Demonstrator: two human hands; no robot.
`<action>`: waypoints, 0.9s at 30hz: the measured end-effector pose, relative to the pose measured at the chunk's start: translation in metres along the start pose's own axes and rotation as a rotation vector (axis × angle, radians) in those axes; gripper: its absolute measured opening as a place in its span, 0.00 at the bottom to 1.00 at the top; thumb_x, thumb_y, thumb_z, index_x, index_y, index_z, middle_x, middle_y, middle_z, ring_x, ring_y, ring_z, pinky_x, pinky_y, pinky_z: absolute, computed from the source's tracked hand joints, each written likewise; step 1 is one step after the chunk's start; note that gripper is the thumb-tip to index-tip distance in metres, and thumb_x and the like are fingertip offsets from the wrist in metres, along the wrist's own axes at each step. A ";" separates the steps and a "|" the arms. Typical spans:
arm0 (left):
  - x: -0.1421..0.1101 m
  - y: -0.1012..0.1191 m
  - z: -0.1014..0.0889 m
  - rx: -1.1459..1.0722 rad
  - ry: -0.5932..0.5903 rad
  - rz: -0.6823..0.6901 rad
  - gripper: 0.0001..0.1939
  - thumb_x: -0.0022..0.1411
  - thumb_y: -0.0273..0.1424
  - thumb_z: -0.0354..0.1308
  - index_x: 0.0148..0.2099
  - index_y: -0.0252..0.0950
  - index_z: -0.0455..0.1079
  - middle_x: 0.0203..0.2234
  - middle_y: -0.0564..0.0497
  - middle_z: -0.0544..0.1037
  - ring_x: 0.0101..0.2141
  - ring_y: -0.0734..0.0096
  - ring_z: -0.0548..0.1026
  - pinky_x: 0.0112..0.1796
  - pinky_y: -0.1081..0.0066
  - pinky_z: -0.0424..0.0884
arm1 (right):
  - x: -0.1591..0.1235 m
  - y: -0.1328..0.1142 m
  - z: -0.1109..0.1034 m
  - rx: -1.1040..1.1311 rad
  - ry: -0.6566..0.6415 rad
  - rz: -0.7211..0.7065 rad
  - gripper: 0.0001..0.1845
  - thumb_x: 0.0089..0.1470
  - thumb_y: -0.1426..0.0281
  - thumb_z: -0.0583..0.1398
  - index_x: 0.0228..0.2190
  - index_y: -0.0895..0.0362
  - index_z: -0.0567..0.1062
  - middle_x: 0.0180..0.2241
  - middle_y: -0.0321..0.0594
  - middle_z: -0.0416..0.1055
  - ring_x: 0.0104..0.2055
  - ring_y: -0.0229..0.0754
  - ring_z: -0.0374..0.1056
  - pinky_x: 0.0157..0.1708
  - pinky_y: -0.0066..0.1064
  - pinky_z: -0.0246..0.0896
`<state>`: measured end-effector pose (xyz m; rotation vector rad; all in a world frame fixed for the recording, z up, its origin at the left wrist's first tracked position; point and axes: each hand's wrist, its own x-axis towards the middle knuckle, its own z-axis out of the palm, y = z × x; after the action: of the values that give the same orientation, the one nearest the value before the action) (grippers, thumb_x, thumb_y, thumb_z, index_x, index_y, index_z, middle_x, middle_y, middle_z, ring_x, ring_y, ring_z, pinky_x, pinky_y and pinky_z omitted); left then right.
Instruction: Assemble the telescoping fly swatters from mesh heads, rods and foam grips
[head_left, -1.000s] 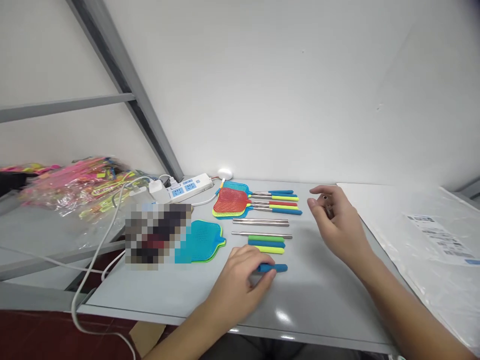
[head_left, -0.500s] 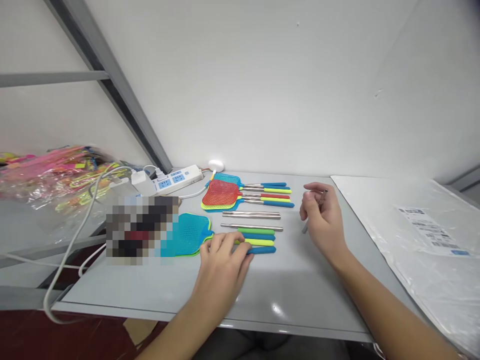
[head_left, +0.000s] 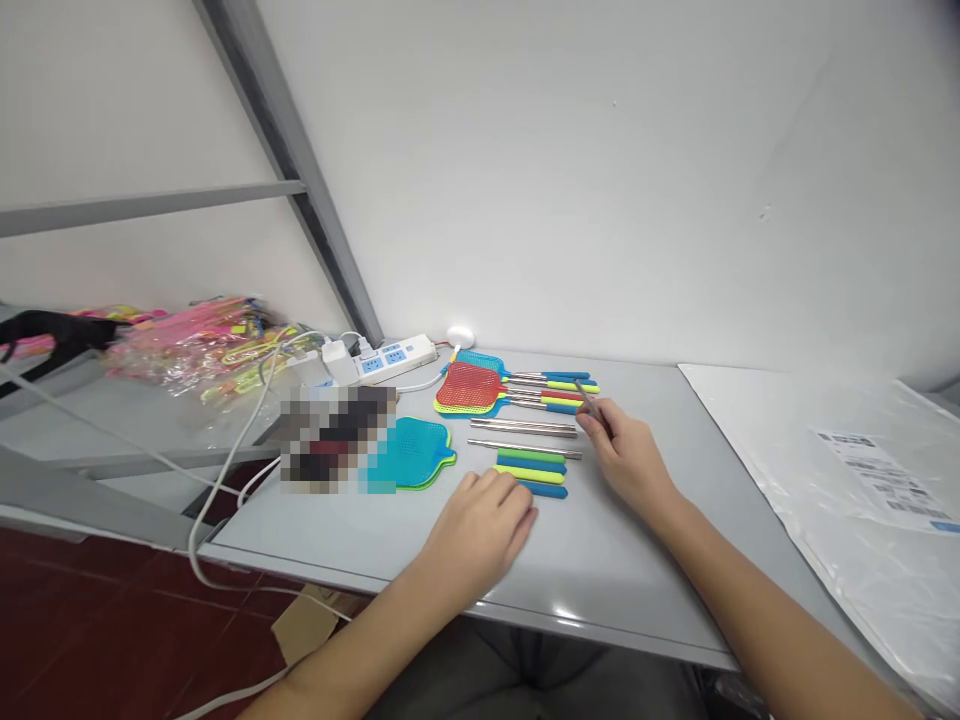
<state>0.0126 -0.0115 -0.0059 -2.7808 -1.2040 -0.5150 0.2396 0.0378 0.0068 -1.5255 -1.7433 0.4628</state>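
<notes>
My right hand point(head_left: 628, 450) is closed around a thin grey metal rod point(head_left: 588, 399), which sticks up and to the left past the fingertips; the rest is hidden in the hand. My left hand point(head_left: 484, 520) rests on the table with loosely bent fingers, beside several coloured handles point(head_left: 531, 476) in green, blue and yellow. It covers the left end of the nearest blue handle. Beyond these handles lie loose metal rods point(head_left: 525, 428). Further back are several fly swatters point(head_left: 471, 388) with red, yellow and blue heads. Left of my left hand lie stacked loose blue and green swatter heads point(head_left: 420, 452).
A power strip point(head_left: 397, 360) with plugs and white cables sits at the back left, beside a blurred-out object point(head_left: 337, 440). Plastic-wrapped colourful items point(head_left: 217, 350) lie further left. A white plastic package point(head_left: 847, 500) covers the table's right side, and a wall stands behind.
My right hand has moved left and the rod in it now points up-left. My left hand has drawn back slightly from the handles. The view has shifted left.
</notes>
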 end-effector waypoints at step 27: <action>-0.015 -0.029 -0.009 0.156 0.018 -0.286 0.14 0.68 0.42 0.50 0.41 0.38 0.69 0.35 0.46 0.72 0.37 0.58 0.71 0.36 0.61 0.62 | -0.005 0.000 -0.023 -0.282 -0.495 -0.043 0.23 0.43 0.48 0.67 0.28 0.51 0.67 0.27 0.34 0.71 0.27 0.42 0.64 0.24 0.30 0.52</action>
<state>-0.0204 -0.0031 -0.0048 -2.4849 -1.5755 -0.4410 0.2570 0.0287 0.0202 -1.6589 -2.2973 0.6346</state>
